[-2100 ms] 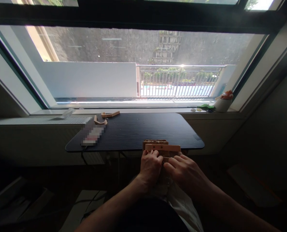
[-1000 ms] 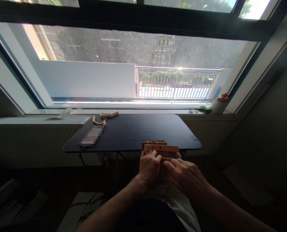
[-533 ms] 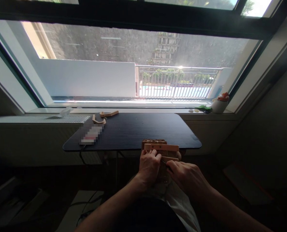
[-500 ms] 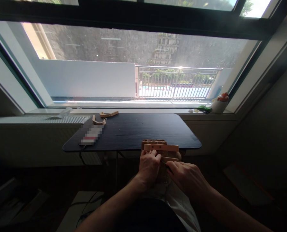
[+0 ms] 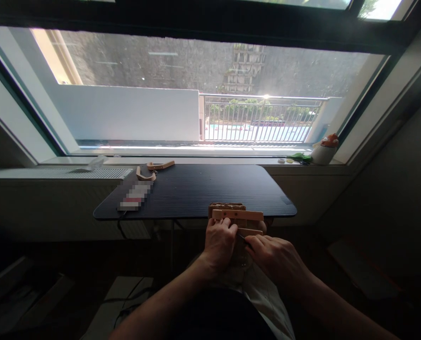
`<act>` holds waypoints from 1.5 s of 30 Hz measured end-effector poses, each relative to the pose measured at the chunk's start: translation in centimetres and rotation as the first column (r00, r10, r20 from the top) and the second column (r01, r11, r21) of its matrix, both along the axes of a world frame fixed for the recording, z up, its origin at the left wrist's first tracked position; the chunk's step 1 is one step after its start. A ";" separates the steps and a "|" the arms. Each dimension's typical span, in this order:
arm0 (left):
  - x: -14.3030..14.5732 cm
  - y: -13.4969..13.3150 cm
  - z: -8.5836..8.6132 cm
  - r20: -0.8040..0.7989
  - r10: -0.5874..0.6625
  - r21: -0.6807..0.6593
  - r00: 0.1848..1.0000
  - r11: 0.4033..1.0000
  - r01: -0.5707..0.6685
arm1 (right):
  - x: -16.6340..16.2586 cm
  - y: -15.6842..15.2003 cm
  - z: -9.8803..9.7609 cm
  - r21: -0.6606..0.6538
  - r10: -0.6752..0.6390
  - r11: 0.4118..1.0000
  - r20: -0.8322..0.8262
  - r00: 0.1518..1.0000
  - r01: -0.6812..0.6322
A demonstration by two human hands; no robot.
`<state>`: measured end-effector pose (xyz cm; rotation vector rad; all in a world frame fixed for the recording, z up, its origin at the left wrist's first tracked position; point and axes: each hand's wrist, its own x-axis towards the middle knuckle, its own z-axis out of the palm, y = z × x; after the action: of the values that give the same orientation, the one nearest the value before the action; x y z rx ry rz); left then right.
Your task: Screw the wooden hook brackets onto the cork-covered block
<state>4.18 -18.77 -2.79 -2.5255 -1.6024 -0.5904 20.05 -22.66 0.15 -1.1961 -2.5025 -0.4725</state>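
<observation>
My left hand (image 5: pixel 219 241) is closed, its fingers curled over the lower edge of a flat tan strip (image 5: pixel 246 216) with dark round spots, which looks like wood or leather. Below it lies a second tan strip (image 5: pixel 251 232), partly hidden by my hands. My right hand (image 5: pixel 270 250) pinches a thin dark tool (image 5: pixel 242 235) whose tip points at the left fingers; its kind is too small to tell. Behind the strips stands a brown block with a rough, layered edge (image 5: pixel 226 206), at the table's front edge above my lap.
A dark folding table (image 5: pixel 196 189) stands before the window. On its left lie two bent tan strips (image 5: pixel 161 165) (image 5: pixel 145 176) and a blurred-out pale object (image 5: pixel 135 196) with a cord. The windowsill holds a white pot (image 5: pixel 324 153) and small items. A radiator (image 5: pixel 54 174) is at left.
The view has shifted very slightly. Both hands keep nearly the same position and grip, with the strips and the thin tool almost unmoved.
</observation>
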 end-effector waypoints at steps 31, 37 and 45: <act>0.1 -0.1 0.4 0.003 0.027 -0.029 1.000 0.999 -0.027 | 0.4 0.4 1.3 -0.014 0.058 0.998 0.037 0.998 -0.057; 0.0 -0.1 0.5 0.002 0.014 -0.049 1.000 0.999 -0.014 | 0.4 0.3 0.7 -0.067 -0.014 0.998 -0.030 0.999 0.012; 0.0 -0.1 0.1 0.041 0.014 -0.006 0.999 1.000 -0.014 | 0.1 0.2 2.5 -0.063 0.031 0.998 0.081 0.996 -0.026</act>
<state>4.19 -18.88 -2.71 -2.5206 -1.6360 -0.6403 20.18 -22.44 2.66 -1.1850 -2.6176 -0.4486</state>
